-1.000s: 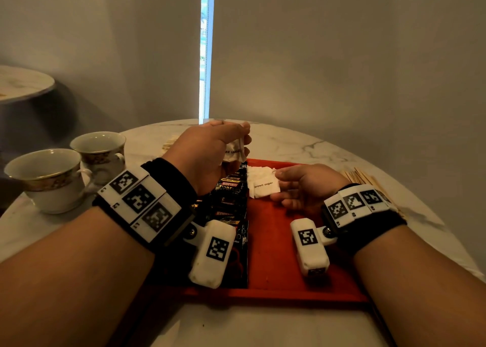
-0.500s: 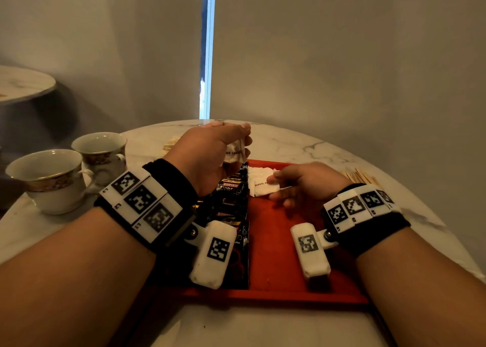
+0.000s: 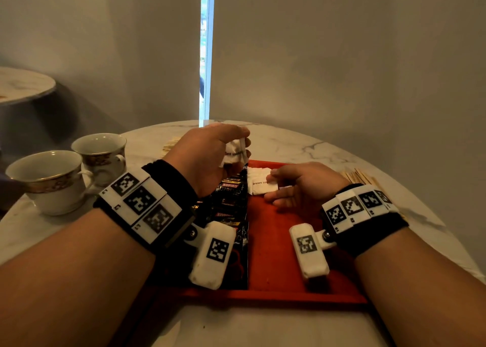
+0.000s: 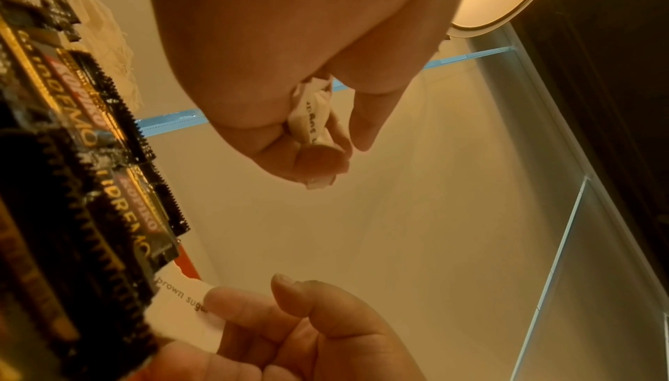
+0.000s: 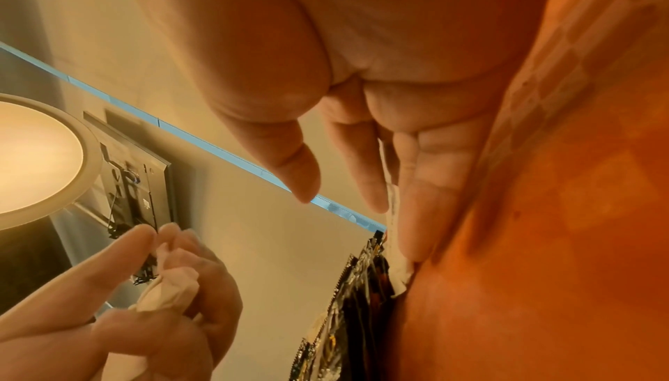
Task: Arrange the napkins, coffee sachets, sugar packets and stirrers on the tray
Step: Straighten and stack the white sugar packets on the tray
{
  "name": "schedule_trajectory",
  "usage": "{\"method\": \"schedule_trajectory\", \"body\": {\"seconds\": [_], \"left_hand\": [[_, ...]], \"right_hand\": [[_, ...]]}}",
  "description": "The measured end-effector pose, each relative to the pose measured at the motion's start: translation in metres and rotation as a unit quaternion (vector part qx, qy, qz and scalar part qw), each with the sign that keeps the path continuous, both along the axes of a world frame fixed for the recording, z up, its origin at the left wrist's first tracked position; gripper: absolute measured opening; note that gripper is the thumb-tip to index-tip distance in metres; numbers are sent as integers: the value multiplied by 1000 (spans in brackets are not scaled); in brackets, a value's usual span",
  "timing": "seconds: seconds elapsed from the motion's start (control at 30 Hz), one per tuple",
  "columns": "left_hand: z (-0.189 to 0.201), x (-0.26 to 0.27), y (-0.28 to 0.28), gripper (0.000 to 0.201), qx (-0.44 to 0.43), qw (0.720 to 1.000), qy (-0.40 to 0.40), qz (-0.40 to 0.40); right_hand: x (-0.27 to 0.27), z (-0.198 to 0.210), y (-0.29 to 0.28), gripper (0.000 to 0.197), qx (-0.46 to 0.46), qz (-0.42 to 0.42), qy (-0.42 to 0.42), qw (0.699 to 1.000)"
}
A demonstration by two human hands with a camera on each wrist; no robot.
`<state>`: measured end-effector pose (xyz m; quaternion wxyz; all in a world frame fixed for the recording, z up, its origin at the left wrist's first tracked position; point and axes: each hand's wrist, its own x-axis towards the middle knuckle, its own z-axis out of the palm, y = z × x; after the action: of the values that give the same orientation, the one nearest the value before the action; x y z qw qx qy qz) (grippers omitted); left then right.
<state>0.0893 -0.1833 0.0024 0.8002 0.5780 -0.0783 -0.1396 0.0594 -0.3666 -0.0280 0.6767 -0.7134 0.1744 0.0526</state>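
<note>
A red tray (image 3: 276, 244) lies on the marble table. A row of black coffee sachets (image 3: 231, 191) fills its left side, and white brown-sugar packets (image 3: 259, 187) lie at its far middle. My left hand (image 3: 240, 148) hovers over the tray's far left corner and grips a bunch of crumpled white sugar packets (image 3: 234, 154) in curled fingers, also seen in the left wrist view (image 4: 311, 118). My right hand (image 3: 289, 186) lies low on the tray. Its straight fingers (image 4: 231, 301) rest on the top sugar packet (image 4: 177, 298), thumb lifted clear.
Wooden stirrers (image 3: 360, 178) lie on the table just right of the tray. A pale stack (image 3: 171, 144) shows behind my left hand, mostly hidden. Two gold-rimmed cups (image 3: 50, 178) (image 3: 102, 152) stand at the left. A second round table (image 3: 23, 83) is at far left.
My right hand's fingers have slid a little further over the sugar packet on the tray, covering part of its print. The left hand has stayed in place with its packets.
</note>
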Motion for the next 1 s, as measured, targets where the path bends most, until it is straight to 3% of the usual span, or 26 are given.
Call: {"method": "schedule_trajectory", "body": {"seconds": [0.2,0.33,0.47,1.0], "left_hand": [[-2,2,-2,30,-23,1000,4,-5],[0,-2,-4,40,-8,1000,-1,-16],[-1,-1,-5,36,-15,1000,-2,-4],[-2,1,0,21,-15,999,-8,-27]], "right_hand": [[-1,3,-4,27,-77,-17,-10,997],[1,5,-5,30,-55,-41,-27,997],[3,1,-2,22,-2,-11,-15,1000],[5,-4,2,28,14,24,-1,1000]]}}
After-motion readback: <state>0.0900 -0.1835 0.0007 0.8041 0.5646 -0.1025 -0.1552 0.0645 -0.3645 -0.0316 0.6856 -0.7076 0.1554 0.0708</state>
